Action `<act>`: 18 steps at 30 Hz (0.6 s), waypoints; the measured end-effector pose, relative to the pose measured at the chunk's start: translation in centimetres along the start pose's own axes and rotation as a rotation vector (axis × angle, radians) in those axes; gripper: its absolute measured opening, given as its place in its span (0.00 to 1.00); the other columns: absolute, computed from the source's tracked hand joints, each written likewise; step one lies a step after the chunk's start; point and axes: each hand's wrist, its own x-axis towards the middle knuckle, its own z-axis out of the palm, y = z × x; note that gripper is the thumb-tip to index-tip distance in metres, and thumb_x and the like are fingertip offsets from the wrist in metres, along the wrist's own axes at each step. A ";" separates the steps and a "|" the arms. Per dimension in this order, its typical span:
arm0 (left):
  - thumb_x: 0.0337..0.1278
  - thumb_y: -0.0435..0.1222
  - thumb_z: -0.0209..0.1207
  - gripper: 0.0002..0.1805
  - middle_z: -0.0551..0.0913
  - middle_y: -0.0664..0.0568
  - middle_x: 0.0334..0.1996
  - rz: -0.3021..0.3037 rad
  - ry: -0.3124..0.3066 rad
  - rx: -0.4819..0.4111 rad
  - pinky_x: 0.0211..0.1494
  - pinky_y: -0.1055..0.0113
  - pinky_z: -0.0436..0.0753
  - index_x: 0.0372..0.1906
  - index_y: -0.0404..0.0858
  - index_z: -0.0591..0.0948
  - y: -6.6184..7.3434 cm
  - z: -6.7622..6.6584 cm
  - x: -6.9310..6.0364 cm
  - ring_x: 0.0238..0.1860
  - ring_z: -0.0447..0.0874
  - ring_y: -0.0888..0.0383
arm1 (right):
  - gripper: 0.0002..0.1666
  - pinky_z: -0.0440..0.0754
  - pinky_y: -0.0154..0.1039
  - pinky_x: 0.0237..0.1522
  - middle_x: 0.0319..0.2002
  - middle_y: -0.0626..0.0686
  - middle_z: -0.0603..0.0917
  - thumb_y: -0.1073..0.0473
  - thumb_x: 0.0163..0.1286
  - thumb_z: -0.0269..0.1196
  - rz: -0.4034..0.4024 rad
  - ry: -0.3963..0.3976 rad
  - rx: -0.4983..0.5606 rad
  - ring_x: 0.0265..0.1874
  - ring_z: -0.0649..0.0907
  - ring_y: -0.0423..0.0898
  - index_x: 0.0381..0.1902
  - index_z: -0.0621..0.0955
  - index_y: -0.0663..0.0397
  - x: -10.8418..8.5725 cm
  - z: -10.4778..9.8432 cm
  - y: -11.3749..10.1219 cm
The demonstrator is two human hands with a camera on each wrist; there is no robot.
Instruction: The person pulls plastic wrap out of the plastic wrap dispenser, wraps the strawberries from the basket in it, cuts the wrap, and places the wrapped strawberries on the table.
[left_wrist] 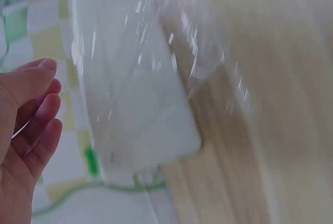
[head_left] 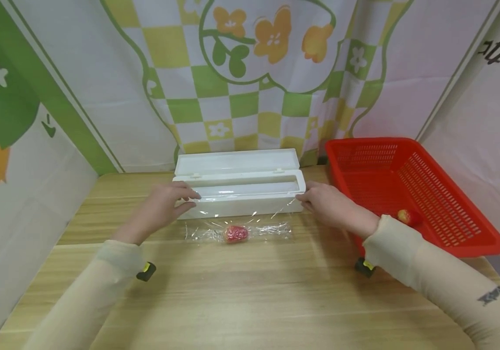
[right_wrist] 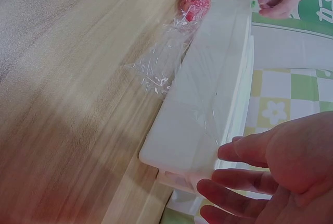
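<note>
A white cling film dispenser box [head_left: 241, 206] stands at the back of the table with its lid [head_left: 236, 163] raised. Clear cling film [head_left: 271, 229] comes down over its front onto the wood. A small pinkish-red fruit [head_left: 236, 234] lies at the film's lower part, partly covered by it; its kind is unclear. By the box's left end is my left hand [head_left: 165, 206], fingers loosely bent and holding nothing visible in the left wrist view. My right hand [head_left: 326, 204] is at the right end, its fingertips [right_wrist: 227, 151] by the box edge, thumb and fingers apart.
On the right stands a red plastic basket [head_left: 455, 182] with a red and yellow fruit [head_left: 408, 217] in it, beside my right forearm. A patterned curtain [head_left: 254, 104] hangs directly behind the box. Wooden tabletop [head_left: 250, 301] extends in front.
</note>
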 end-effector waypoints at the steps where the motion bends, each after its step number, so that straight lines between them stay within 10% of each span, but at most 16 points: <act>1: 0.54 0.30 0.68 0.10 0.88 0.49 0.38 0.012 -0.014 -0.001 0.43 0.58 0.86 0.43 0.37 0.87 0.5 0.4 0.0 0.39 0.86 0.53 | 0.09 0.78 0.41 0.32 0.31 0.56 0.82 0.63 0.68 0.63 0.003 -0.002 0.001 0.28 0.76 0.48 0.41 0.88 0.59 0.0 0.0 0.0; 18: 0.52 0.37 0.72 0.14 0.85 0.54 0.34 0.159 -0.137 -0.074 0.42 0.66 0.82 0.46 0.44 0.88 4.6 6.1 0.1 0.35 0.82 0.58 | 0.14 0.79 0.41 0.32 0.35 0.57 0.83 0.65 0.67 0.64 -0.006 -0.014 -0.026 0.28 0.76 0.48 0.50 0.86 0.58 -0.2 0.1 0.1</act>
